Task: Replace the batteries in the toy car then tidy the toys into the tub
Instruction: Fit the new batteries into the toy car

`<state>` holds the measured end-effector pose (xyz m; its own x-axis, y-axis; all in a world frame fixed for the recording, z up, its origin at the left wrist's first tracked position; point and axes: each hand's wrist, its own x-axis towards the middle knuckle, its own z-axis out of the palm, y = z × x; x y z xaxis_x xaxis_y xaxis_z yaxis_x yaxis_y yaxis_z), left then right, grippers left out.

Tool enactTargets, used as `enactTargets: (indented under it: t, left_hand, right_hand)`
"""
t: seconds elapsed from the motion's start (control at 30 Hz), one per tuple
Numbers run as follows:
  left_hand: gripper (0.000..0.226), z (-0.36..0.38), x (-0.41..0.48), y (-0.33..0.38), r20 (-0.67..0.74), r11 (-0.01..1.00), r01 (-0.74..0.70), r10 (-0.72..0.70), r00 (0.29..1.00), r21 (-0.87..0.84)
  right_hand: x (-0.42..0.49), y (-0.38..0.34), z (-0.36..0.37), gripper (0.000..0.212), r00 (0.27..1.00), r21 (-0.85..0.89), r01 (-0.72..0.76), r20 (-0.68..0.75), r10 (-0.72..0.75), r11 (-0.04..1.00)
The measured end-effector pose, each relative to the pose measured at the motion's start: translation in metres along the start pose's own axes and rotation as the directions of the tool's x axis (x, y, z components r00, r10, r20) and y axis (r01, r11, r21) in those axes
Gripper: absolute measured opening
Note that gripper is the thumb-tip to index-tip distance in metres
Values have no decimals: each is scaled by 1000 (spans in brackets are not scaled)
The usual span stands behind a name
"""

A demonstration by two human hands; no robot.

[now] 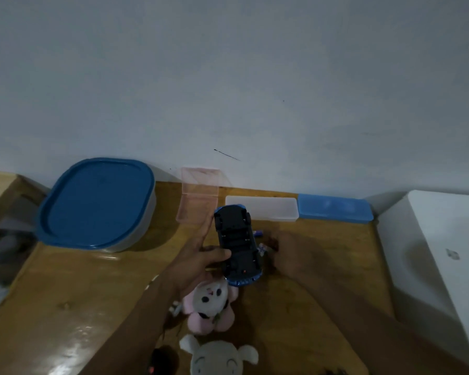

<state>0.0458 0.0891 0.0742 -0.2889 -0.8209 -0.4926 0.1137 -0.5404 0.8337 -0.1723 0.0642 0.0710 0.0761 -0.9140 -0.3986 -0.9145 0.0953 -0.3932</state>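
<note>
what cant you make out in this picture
Head view only:
- Tub: contents hidden by its blue lid.
- Toy car held in the left hand: battery bay too dark to tell if cells sit inside.
- Right hand: fingertips blurred, partly behind the car; grip unclear.
- Small items beside the car: too small to identify.
- Grey plush: cut off by the bottom edge.

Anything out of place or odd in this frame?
The blue toy car is belly-up in the left hand, expected for a battery swap. The small pink case lies open by the wall. Nothing looks spilled or broken.
</note>
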Motion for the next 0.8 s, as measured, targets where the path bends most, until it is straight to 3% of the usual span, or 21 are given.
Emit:
enactTargets:
  t: [0.23,0.4,0.5,0.8]
  left_hand:
    - [87,1,8,1,25,1000,-13,14,1000,-3]
    - [86,5,-1,7,53,999,-32,32,998,2]
    - [86,8,-13,12,89,999,-52,51,995,16]
    - [99,23,-49,6,111,988,-93,79,991,127]
  right_hand:
    - [-1,-3,-2,20,999,1,5,-42,-5,1000]
    - [-6,3,1,17,992,164,-77,-88,92,984]
    - [-19,2,-10,23,981,268,-20,-181,71,963]
    - [-86,-14,-37,26,946,648,159,-317,74,745]
